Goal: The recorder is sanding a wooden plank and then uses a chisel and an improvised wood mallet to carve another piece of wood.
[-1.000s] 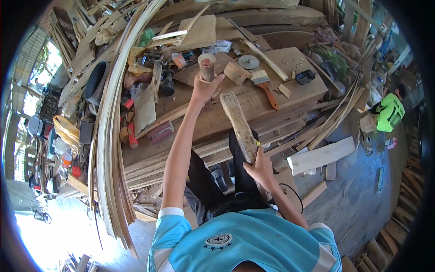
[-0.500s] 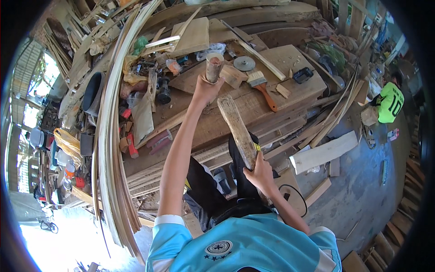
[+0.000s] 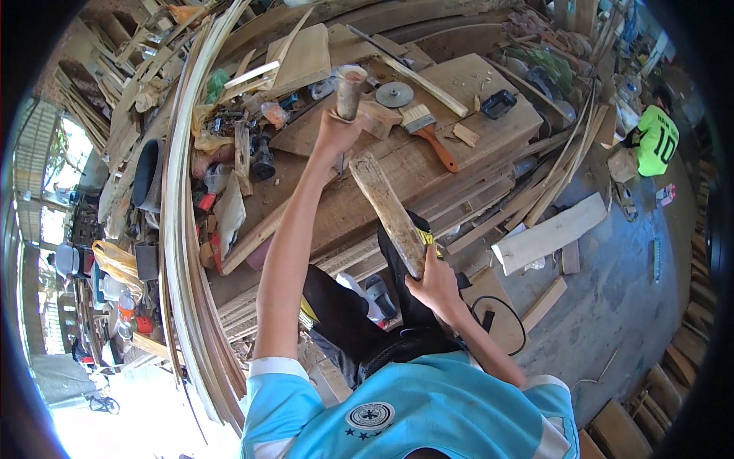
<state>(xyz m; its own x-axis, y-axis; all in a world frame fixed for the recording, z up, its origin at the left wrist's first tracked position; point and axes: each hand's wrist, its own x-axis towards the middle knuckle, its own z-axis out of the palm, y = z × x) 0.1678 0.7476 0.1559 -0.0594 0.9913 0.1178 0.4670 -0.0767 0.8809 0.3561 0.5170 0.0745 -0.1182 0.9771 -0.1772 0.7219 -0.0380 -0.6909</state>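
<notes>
My left hand [image 3: 336, 136] is closed round an upright wooden tool handle [image 3: 349, 98] with a wider, worn top. Whatever lies below its grip is hidden by the hand and forearm. My right hand [image 3: 436, 287] grips a rough wooden stick [image 3: 386, 210] by its lower part. The stick slants up and to the left, its free end below and to the right of my left hand, apart from the handle. Close to the left hand, a wood block [image 3: 378, 121] lies on the thick wooden bench [image 3: 367, 200]. Right of it is a paintbrush [image 3: 432, 138] with an orange handle.
A grey disc [image 3: 394, 94] and a black tray [image 3: 498, 104] lie farther back on the bench. Long thin wood strips [image 3: 182, 229] rise along the left. A white board [image 3: 550, 233] is at the right. A person in a bright green shirt [image 3: 655, 141] is at far right.
The view has shifted, so most things sit slightly higher and farther left. Both hands keep their grips. A wooden edge beside my left forearm now covers more of a red and a pinkish thing.
</notes>
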